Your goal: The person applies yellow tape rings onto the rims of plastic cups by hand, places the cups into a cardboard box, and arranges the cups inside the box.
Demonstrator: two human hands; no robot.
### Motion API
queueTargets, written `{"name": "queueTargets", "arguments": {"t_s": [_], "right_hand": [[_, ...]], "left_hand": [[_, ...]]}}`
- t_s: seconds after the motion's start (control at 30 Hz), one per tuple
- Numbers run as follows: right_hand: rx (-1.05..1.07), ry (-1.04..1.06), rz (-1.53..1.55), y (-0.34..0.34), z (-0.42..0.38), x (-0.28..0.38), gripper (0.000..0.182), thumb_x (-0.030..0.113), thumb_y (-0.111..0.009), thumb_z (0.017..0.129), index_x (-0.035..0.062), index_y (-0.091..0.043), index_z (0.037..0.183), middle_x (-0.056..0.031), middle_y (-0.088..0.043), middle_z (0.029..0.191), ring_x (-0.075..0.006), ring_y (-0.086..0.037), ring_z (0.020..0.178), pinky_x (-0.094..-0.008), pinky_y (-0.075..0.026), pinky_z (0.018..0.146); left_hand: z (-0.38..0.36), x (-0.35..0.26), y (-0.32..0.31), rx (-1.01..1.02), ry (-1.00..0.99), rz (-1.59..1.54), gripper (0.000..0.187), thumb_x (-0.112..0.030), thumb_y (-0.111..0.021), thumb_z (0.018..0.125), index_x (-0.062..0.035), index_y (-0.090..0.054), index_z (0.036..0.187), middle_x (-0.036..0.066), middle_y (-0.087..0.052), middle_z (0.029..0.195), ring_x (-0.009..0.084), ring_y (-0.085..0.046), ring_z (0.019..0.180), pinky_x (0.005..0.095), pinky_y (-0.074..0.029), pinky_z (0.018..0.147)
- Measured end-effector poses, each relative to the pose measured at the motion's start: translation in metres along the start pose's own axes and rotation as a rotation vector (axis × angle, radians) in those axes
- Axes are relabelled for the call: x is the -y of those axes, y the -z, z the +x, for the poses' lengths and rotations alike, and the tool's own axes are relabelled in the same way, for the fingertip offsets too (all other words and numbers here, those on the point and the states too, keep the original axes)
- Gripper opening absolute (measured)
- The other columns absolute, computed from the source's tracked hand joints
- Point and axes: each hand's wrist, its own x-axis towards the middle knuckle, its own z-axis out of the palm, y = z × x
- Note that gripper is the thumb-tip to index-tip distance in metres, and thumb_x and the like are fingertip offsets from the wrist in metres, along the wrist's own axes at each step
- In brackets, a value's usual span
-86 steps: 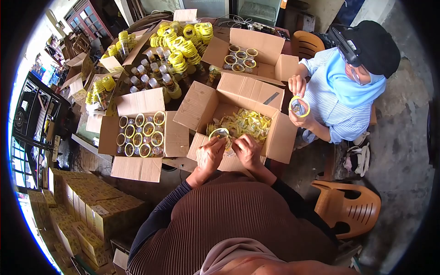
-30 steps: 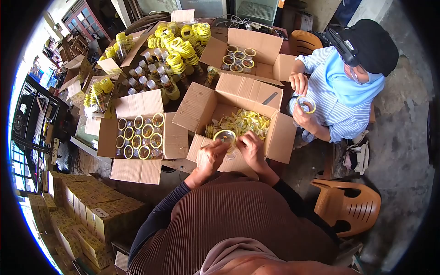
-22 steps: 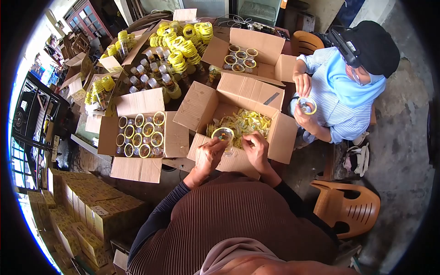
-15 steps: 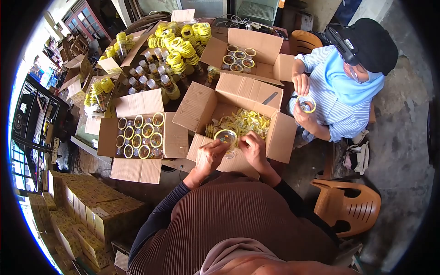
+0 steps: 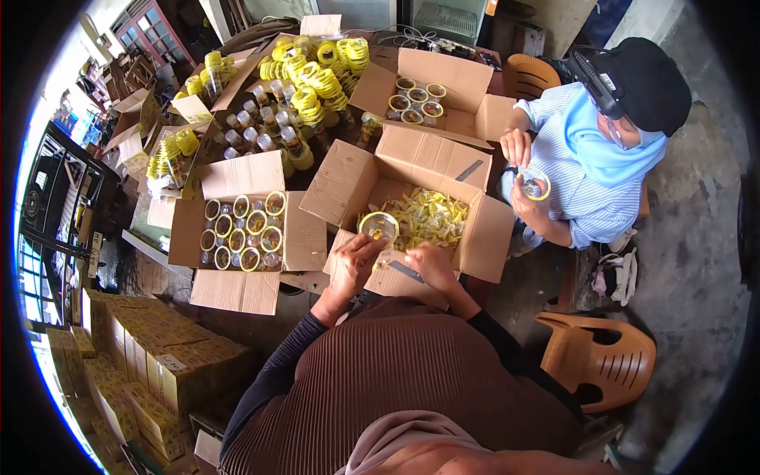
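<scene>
My left hand (image 5: 354,265) is closed on a clear cup (image 5: 380,228) with a yellow rim, tilted above the near side of an open cardboard box (image 5: 336,178). Close to the cup's lower right, my right hand (image 5: 432,266) has its fingers pinched together. Whatever may be between them is too small to make out. Yellow strips and scraps (image 5: 431,218) are heaped inside the box under my hands. A dark strip (image 5: 407,271) lies on the near flap, beside my right fingers.
To the left, a carton (image 5: 186,229) holds rows of yellow-rimmed cups. Another carton (image 5: 463,79) with similar cups stands behind. Stacked yellow rings (image 5: 317,83) and jars (image 5: 265,119) crowd the table. At right, a co-worker (image 5: 602,150) handles a cup (image 5: 534,186). An orange chair (image 5: 598,356) stands nearby.
The cup and my left hand have moved slightly left and up. My right hand has dropped a little lower, uncovering the dark strip on the flap.
</scene>
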Motion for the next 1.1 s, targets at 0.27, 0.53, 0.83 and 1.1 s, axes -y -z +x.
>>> {"name": "queueTargets", "arguments": {"t_s": [0.27,0.53,0.83,1.1], "right_hand": [[-0.079,-0.136,0.991,0.024,0.015,0.041,0.017,0.013,-0.062,0.094,-0.0035,-0.066,0.100,-0.0045,-0.066,0.087,-0.0084,-0.059,0.075,-0.0224,-0.050,0.069],[-0.180,-0.232,0.835,0.025,0.018,0.005,0.012,0.009,-0.061,0.094,-0.0022,-0.066,0.095,-0.0024,-0.064,0.078,-0.0077,-0.059,0.072,-0.0219,-0.049,0.068],[-0.078,-0.224,0.864,0.026,0.019,0.027,0.012,0.009,-0.063,0.093,-0.0026,-0.064,0.097,-0.0071,-0.066,0.086,-0.0135,-0.062,0.076,-0.0261,-0.051,0.069],[-0.210,0.110,0.396,0.024,0.010,0.040,0.013,0.001,-0.062,0.088,0.0012,-0.060,0.101,-0.0146,-0.064,0.087,-0.0265,-0.064,0.074,-0.0344,-0.049,0.064]], "left_hand": [[-0.005,0.007,-0.010,0.023,-0.153,0.051,0.025,-0.002,-0.067,0.076,-0.0098,-0.070,0.100,0.004,-0.062,0.080,0.0234,-0.063,0.074,0.0359,-0.051,0.065],[-0.009,0.012,-0.004,0.041,-0.125,0.054,0.026,-0.002,-0.065,0.075,-0.0098,-0.071,0.099,0.004,-0.062,0.079,0.0234,-0.062,0.074,0.0356,-0.051,0.067],[-0.009,0.003,-0.007,0.100,-0.225,0.098,0.034,-0.001,-0.063,0.069,-0.0112,-0.071,0.099,0.003,-0.063,0.083,0.0215,-0.061,0.076,0.0346,-0.050,0.070],[-0.007,0.010,-0.014,-0.044,0.059,-0.101,0.017,-0.001,-0.072,0.077,-0.0084,-0.073,0.092,0.006,-0.062,0.085,0.0219,-0.064,0.073,0.0334,-0.051,0.064]]}}
